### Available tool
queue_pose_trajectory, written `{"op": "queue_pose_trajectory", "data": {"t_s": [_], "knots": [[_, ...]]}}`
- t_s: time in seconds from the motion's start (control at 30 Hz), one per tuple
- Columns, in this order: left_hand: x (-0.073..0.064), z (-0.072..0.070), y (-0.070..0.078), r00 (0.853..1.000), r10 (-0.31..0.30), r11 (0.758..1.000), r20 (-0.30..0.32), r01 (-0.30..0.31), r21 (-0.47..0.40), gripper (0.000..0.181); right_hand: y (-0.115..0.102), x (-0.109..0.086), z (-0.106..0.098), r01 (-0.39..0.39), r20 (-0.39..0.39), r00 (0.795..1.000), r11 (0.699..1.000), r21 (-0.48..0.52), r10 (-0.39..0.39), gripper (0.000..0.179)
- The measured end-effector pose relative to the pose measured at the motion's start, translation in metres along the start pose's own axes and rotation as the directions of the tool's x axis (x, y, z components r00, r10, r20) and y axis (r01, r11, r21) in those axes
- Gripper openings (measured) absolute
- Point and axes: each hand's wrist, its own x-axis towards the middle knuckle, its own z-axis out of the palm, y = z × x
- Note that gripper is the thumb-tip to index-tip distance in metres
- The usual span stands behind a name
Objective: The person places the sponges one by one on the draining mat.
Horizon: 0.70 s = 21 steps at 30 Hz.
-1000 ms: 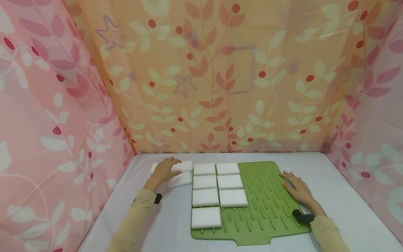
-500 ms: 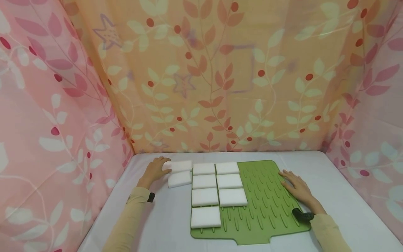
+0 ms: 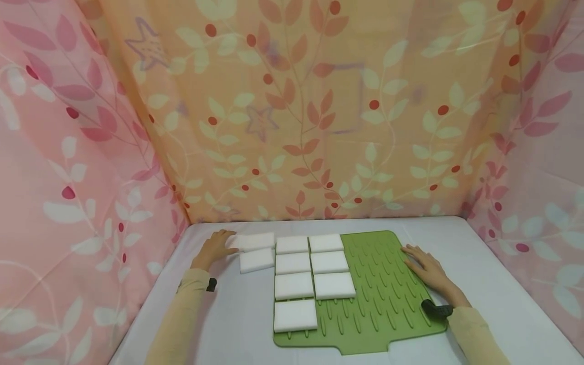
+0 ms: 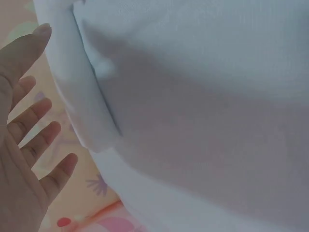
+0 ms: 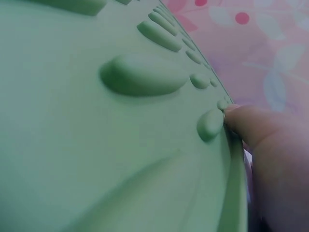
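Several white sponges (image 3: 295,315) lie flat in two columns on the left part of a green ridged mat (image 3: 388,289). Left of the mat, on the table, lie a back sponge (image 3: 257,241) and a nearer, slightly turned sponge (image 3: 256,260). My left hand (image 3: 212,249) is at the back sponge's left end, thumb and fingers spread apart. In the left wrist view the fingers (image 4: 31,118) look loose, with nothing between them. My right hand (image 3: 429,268) rests along the mat's right edge; in the right wrist view its thumb (image 5: 246,123) touches that edge.
A white cloth (image 3: 228,324) covers the table. Patterned curtains stand at the back (image 3: 292,126), the left (image 3: 91,203) and the right (image 3: 538,192). The mat's tab (image 3: 365,350) points toward me.
My left hand has moved left from over the sponges beside the mat to the back sponge's left end, uncovering more of them. My right hand stays at the mat's edge. The head view has shifted slightly.
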Motion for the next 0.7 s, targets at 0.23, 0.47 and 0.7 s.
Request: {"op": "queue_pose_trajectory", "data": {"t_s": [0.23,0.47,0.7], "knots": [[0.0,0.003,-0.007,0.998,-0.039,0.998,0.058,0.042,-0.042,0.063,0.001,0.0,-0.002,-0.014,0.022,1.0,1.0,0.018,0.014,0.044],[0.0,0.01,-0.017,0.996,-0.034,0.996,0.087,0.04,-0.073,0.065,0.002,0.002,-0.005,-0.002,0.034,0.999,0.999,0.041,0.001,0.044],[0.002,0.012,-0.023,0.994,-0.013,0.999,0.109,0.017,-0.041,0.069,0.005,0.001,-0.002,-0.006,0.035,0.999,0.999,0.046,0.004,0.044]]}}
